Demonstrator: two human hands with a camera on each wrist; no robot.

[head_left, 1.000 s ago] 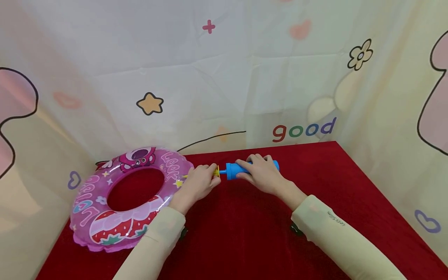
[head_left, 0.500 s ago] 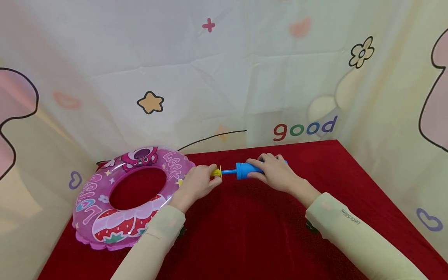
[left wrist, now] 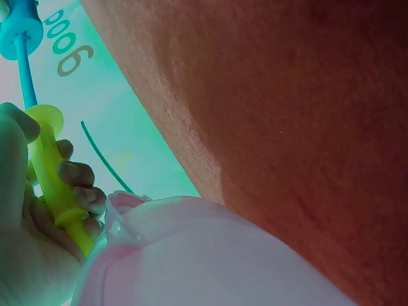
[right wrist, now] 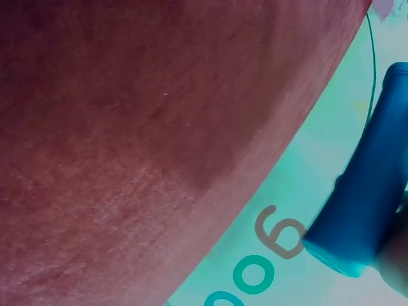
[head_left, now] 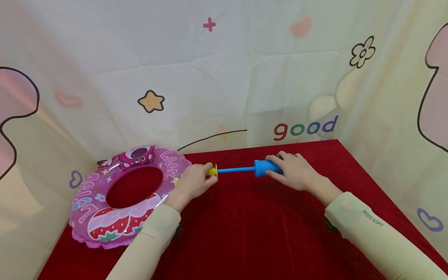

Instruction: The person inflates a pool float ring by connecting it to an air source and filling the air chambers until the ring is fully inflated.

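Observation:
A hand air pump spans the gap between my hands. My left hand grips its yellow end piece, fingers curled round it below the round flange. The narrow yellow tip runs down to the pink swim ring; in the left wrist view the ring's clear valve is close by, but whether the tip sits in an opening is hidden. A long stretch of blue rod shows between the yellow flange and the blue barrel. My right hand holds that barrel from above, its far end partly hidden.
Red cloth covers the table under both arms. A pale printed curtain hangs behind the table and along both sides. The swim ring takes up the table's left part and looks puffed up.
My right hand has moved right with the blue barrel, drawing out much more of the blue rod. My left hand keeps hold of the yellow piece, shifting slightly left; the swim ring moves only slightly.

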